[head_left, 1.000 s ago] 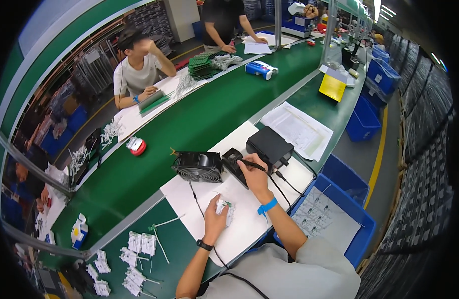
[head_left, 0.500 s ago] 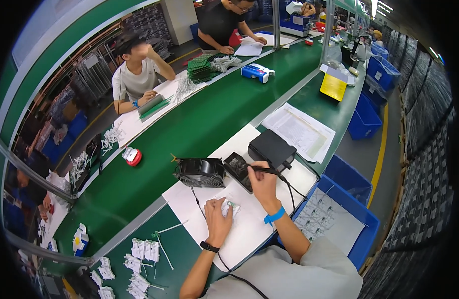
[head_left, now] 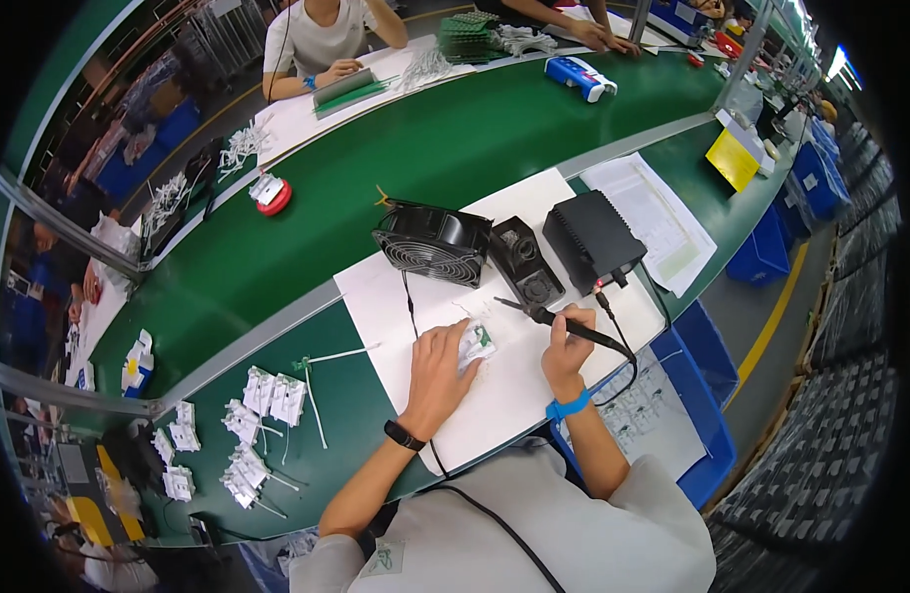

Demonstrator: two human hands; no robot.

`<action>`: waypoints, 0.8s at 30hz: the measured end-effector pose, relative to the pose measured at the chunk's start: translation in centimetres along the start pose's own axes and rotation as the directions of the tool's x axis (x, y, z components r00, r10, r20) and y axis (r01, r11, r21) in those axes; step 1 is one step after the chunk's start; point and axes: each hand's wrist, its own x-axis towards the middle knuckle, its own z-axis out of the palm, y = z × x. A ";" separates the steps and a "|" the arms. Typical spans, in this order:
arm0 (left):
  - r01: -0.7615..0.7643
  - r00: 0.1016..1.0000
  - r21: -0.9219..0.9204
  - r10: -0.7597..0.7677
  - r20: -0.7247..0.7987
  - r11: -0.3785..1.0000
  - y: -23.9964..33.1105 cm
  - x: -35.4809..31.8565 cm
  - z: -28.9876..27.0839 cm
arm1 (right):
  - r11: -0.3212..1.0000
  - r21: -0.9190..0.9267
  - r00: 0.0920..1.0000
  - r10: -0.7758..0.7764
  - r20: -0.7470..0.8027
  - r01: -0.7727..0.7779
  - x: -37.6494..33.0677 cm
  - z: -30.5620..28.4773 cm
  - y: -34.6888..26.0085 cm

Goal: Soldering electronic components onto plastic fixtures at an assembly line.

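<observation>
My left hand holds a small white plastic part with a green circuit board down on the white work sheet. Its fingers and thumb hug the part's left side and near edge, hiding some of it. My right hand grips a black soldering iron, whose tip points up and left, apart from the part. The iron's black stand lies just beyond. A black fan stands left of that stand, and a black soldering station to its right.
Several white plastic parts with wires lie at the left. Printed sheets are at the right, and a blue bin stands beside the bench. Across the green belt, one person sits near stacked green boards.
My right hand has drawn the soldering iron out of its stand and toward me, nearer the white part. My left hand stays on the part. The view has tilted downward.
</observation>
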 end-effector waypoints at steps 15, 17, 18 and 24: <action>-0.158 0.987 0.076 0.155 0.035 0.985 -1.6 -0.4 -0.2 | 0.981 0.117 0.978 0.134 0.157 -0.153 -1.2 -0.5 0.1; -0.162 0.987 0.071 0.160 0.035 0.984 -1.5 -0.3 -0.3 | 0.983 0.101 0.975 0.136 0.173 -0.155 -1.2 -0.4 0.3; -0.160 0.987 0.075 0.158 0.034 0.984 -1.4 -0.4 -0.3 | 0.986 0.107 0.980 0.113 0.162 -0.132 -1.1 -0.2 0.4; -0.153 0.988 0.067 0.152 0.025 0.986 -1.4 -0.4 -0.2 | 0.994 0.043 0.978 0.088 0.189 -0.098 -1.2 -0.4 1.0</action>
